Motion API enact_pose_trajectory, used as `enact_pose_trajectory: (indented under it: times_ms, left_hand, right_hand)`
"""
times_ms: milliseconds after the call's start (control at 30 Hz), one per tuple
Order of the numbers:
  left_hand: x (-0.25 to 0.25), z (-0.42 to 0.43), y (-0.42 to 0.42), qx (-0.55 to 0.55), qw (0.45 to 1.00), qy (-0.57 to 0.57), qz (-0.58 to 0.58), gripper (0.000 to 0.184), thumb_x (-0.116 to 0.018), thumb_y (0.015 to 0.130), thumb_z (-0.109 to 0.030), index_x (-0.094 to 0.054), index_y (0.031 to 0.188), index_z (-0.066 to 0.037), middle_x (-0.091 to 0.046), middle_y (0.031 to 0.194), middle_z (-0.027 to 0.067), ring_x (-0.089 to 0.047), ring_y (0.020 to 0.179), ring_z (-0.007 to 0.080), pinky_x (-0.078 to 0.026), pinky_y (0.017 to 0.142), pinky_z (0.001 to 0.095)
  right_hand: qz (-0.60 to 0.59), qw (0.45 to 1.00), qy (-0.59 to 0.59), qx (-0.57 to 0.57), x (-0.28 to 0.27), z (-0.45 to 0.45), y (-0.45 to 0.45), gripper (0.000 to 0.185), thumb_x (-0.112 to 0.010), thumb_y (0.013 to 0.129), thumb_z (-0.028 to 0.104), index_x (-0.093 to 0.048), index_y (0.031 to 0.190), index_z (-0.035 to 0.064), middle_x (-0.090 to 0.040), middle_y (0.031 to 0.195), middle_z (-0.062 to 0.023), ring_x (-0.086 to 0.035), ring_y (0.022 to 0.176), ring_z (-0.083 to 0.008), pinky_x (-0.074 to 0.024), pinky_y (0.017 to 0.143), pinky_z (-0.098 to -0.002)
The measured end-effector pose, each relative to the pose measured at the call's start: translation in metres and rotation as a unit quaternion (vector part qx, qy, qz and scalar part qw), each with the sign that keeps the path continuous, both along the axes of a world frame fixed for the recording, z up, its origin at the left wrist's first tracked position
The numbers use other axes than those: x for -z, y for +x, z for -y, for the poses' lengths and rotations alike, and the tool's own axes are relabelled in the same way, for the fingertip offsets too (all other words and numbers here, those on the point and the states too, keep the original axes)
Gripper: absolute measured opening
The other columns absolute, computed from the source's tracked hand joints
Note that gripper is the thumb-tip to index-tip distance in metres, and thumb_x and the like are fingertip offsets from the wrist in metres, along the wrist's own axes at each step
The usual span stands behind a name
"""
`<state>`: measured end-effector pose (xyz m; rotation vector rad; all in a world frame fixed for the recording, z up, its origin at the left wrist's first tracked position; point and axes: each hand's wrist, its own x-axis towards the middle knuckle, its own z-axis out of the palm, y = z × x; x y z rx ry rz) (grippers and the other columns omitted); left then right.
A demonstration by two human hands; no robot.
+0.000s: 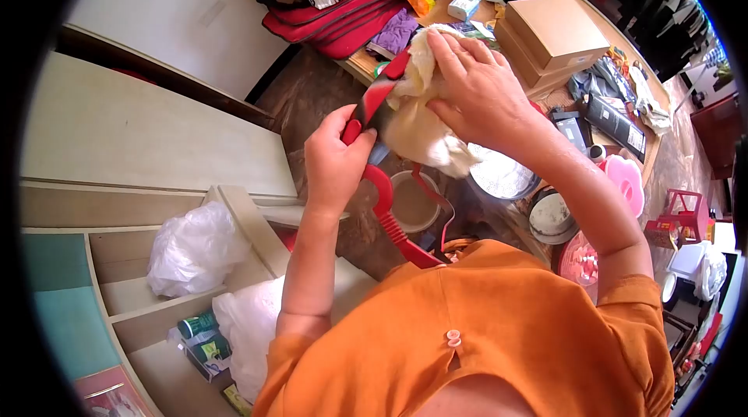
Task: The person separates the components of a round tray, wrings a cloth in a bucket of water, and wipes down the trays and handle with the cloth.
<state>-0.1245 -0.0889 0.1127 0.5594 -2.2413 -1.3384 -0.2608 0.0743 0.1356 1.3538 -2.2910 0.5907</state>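
While its lower, ridged part curves down toward the orange shirt (pixel 467 316), one red, curved, plastic-looking object with a dark strip (pixel 380 103) points its upper end away from the body, long axis slanting up and rightward. Left hand (pixel 336 156): thumb and fingers curled, pinching the object's middle; upper section beyond the fingertips. Right hand (pixel 485 93): fingers close together, laid over crumpled cream cloth (pixel 425 125) against that upper section. Below: one round whitish bucket (pixel 414 203).
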Motion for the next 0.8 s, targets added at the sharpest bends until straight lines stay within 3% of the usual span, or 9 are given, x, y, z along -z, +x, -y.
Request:
enact_pose_trajectory:
  times_ms: [33, 67, 167, 200, 300, 467, 600, 800]
  left_hand:
    - [-0.001, -0.001, 0.0, 0.007, 1.0, 0.012, -0.004, 0.03, -0.063, 0.072, -0.006, -0.059, 0.101, 0.002, -0.064, 0.077, 0.0089, -0.059, 0.068, 0.0125, -0.047, 0.067, 0.0266]
    - [-0.001, -0.001, -0.002, 0.004, 1.0, 0.004, 0.0, 0.03, -0.064, 0.072, -0.006, -0.059, 0.101, 0.002, -0.064, 0.077, 0.0087, -0.059, 0.068, 0.0124, -0.047, 0.067, 0.0265]
    - [0.001, 0.001, -0.005, -0.007, 1.0, -0.017, 0.008, 0.03, -0.064, 0.071, -0.006, -0.06, 0.1, 0.002, -0.064, 0.077, 0.0085, -0.059, 0.068, 0.0122, -0.046, 0.067, 0.0263]
    - [0.003, 0.002, -0.005, -0.013, 1.0, -0.021, 0.009, 0.03, -0.064, 0.071, -0.006, -0.06, 0.1, 0.002, -0.064, 0.077, 0.0087, -0.059, 0.068, 0.0123, -0.046, 0.067, 0.0265]
    - [0.006, 0.008, -0.004, 0.006, 1.0, -0.004, 0.025, 0.032, -0.064, 0.072, -0.004, -0.058, 0.102, 0.004, -0.064, 0.081, 0.0065, -0.058, 0.072, 0.0102, -0.047, 0.068, 0.0249]
    - [0.015, 0.005, -0.001, 0.013, 0.998, -0.043, 0.039, 0.031, -0.065, 0.073, -0.003, -0.058, 0.102, 0.005, -0.063, 0.083, 0.0041, -0.057, 0.072, 0.0085, -0.047, 0.068, 0.0232]
    - [0.02, 0.008, 0.0, 0.026, 0.999, -0.04, 0.021, 0.031, -0.066, 0.072, -0.004, -0.059, 0.102, 0.004, -0.063, 0.081, 0.0032, -0.057, 0.071, 0.0082, -0.046, 0.067, 0.0231]
    - [0.011, 0.007, -0.004, 0.034, 0.995, -0.086, 0.026, 0.031, -0.067, 0.071, -0.004, -0.06, 0.101, 0.001, -0.063, 0.079, 0.0031, -0.055, 0.07, 0.0081, -0.046, 0.067, 0.023]
  right_hand:
    - [-0.01, 1.0, 0.016, 0.022, 0.007, 0.002, 0.0, 0.065, -0.062, 0.076, 0.027, -0.036, 0.128, -0.0006, -0.053, 0.115, -0.0174, -0.046, 0.111, -0.0316, -0.0377, 0.091, -0.0414]
    - [-0.034, 0.997, -0.014, 0.067, 0.011, 0.011, 0.002, 0.05, -0.06, 0.075, 0.024, -0.044, 0.116, -0.0012, -0.058, 0.103, -0.0169, -0.054, 0.1, -0.0313, -0.0437, 0.082, -0.041]
    - [0.07, 0.987, 0.078, 0.12, 0.018, 0.031, -0.012, 0.032, -0.056, 0.076, 0.021, -0.048, 0.099, 0.0008, -0.061, 0.085, -0.0141, -0.061, 0.081, -0.0305, -0.0475, 0.071, -0.0403]
    - [-0.017, 0.993, 0.049, 0.106, 0.023, 0.032, -0.018, 0.021, -0.053, 0.078, 0.02, -0.046, 0.088, 0.0028, -0.06, 0.072, -0.011, -0.062, 0.068, -0.0296, -0.0477, 0.063, -0.0401]
    - [-0.068, 0.995, 0.056, 0.051, 0.026, 0.026, -0.028, 0.016, -0.054, 0.075, 0.018, -0.05, 0.08, 0.0041, -0.061, 0.072, -0.0099, -0.062, 0.07, -0.0267, -0.048, 0.062, -0.0379]
    - [-0.026, 0.997, 0.078, 0.0, 0.024, -0.002, -0.022, 0.041, -0.06, 0.077, 0.041, -0.052, 0.081, 0.0014, -0.059, 0.071, -0.0115, -0.06, 0.069, -0.028, -0.0468, 0.061, -0.0363]
    - [0.015, 0.99, 0.142, 0.017, 0.024, -0.018, -0.018, 0.045, -0.058, 0.079, 0.045, -0.052, 0.089, 0.0014, -0.06, 0.077, -0.0122, -0.061, 0.074, -0.0279, -0.0476, 0.063, -0.0369]
    - [0.121, 0.978, 0.172, -0.007, 0.01, -0.045, -0.016, 0.04, -0.06, 0.08, 0.039, -0.051, 0.094, 0.0032, -0.059, 0.085, -0.0132, -0.058, 0.085, -0.0309, -0.0467, 0.071, -0.0402]
